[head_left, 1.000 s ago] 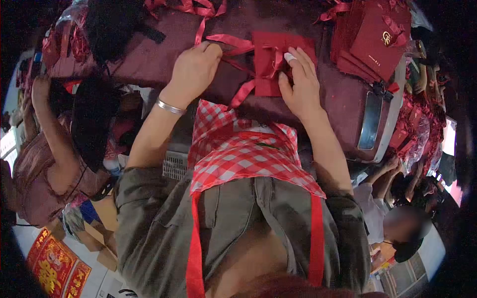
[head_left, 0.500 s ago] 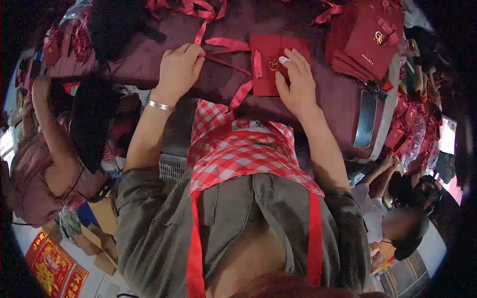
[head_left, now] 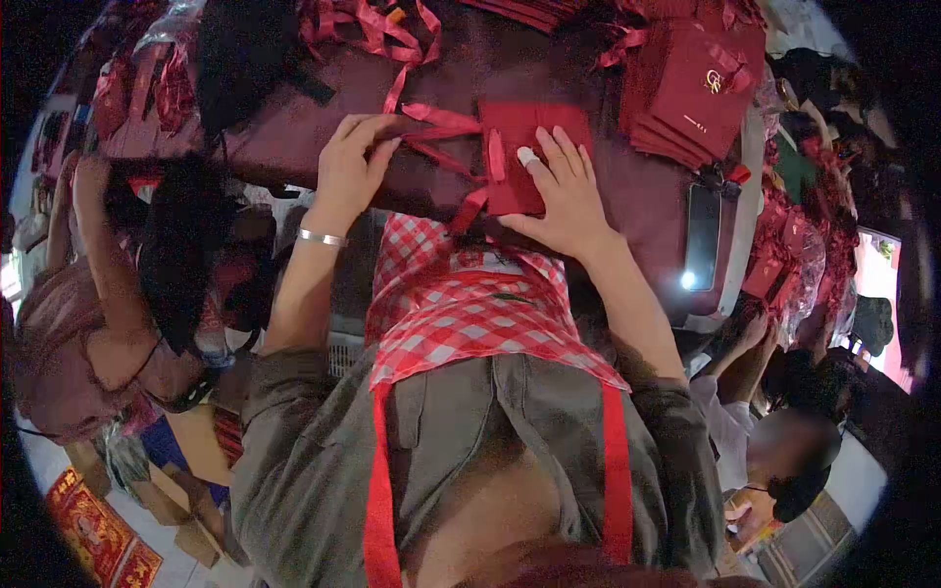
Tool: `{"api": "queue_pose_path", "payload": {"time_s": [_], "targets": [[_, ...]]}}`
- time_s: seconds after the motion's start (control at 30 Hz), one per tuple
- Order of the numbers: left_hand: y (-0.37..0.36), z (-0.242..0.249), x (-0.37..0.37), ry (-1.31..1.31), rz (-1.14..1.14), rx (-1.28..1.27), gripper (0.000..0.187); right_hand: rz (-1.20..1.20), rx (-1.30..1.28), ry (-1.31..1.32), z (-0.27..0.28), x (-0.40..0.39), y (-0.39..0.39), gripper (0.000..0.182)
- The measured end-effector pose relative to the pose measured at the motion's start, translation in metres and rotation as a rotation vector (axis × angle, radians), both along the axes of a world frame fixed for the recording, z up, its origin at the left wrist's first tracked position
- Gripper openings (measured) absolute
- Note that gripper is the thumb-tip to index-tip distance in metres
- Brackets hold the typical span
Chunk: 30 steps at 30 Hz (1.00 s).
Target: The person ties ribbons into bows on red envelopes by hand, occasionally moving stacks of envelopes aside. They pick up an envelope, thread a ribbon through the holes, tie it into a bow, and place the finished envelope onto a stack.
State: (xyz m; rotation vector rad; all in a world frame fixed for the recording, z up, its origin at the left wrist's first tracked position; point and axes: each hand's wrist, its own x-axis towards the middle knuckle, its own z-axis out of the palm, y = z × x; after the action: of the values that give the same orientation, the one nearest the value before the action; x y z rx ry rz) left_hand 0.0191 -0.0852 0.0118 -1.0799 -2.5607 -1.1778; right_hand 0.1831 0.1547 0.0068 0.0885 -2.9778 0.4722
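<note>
A dark red bag or folder [head_left: 507,186] lies flat on the maroon-covered table, a pink ribbon [head_left: 496,155] across its left part. My right hand [head_left: 567,201] rests on its right half, fingers stretched and thumb near the bottom edge; one finger wears a white cover. Left of the bag, loose ribbons [head_left: 441,118] trail over the cloth. Beside their left ends is my left hand [head_left: 351,174], its fingers curved and a gap between them and the thumb. Nothing shows in its grasp.
A stack of dark red bags [head_left: 686,98] with gold print stands at the right. Near the table's right edge lies a phone [head_left: 701,235] with a bright reflection. Tangled ribbons [head_left: 377,34] lie at the back. People are at both sides; one arm [head_left: 103,235] shows at left.
The view has shifted slightly. My left thumb and fingers have parted from their closed pose by the ribbon. My right hand has slid lower on the bag, its thumb now near the bottom edge.
</note>
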Motion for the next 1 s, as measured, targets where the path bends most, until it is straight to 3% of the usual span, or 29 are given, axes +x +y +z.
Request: {"api": "queue_pose_path", "payload": {"time_s": [0.2,0.3,0.5,0.6,0.67,0.73,0.8,0.97,1.0], "targets": [[-0.011,-0.018,0.011,0.092,0.121,0.192,0.014,0.058,0.037,0.090,-0.012,0.010,-0.003,0.073],[-0.008,-0.016,0.013,0.072,0.140,0.243,0.010,0.083,-0.016,0.002,0.002,0.016,-0.010,0.074],[-0.006,-0.020,0.016,0.104,0.161,0.216,0.008,0.173,-0.026,-0.001,0.013,0.029,-0.021,0.055],[-0.007,-0.028,0.016,0.068,0.184,0.237,0.009,0.094,-0.156,0.349,0.038,0.018,-0.001,0.054],[-0.006,-0.028,0.018,0.060,0.208,0.244,0.009,-0.041,-0.172,0.505,0.082,0.012,0.011,0.043],[-0.006,-0.027,0.019,0.029,0.207,0.242,0.009,-0.139,-0.060,0.680,0.099,0.010,0.031,0.033],[-0.006,-0.026,0.019,-0.002,0.209,0.243,0.009,-0.271,-0.161,0.833,0.102,0.010,0.049,0.028],[-0.004,-0.032,0.017,0.114,0.186,0.223,0.008,-0.481,-0.086,0.887,0.136,0.004,0.069,0.033],[-0.003,-0.031,0.017,0.113,0.185,0.224,0.008,-0.531,-0.172,0.933,0.140,0.000,0.079,0.037]]}}
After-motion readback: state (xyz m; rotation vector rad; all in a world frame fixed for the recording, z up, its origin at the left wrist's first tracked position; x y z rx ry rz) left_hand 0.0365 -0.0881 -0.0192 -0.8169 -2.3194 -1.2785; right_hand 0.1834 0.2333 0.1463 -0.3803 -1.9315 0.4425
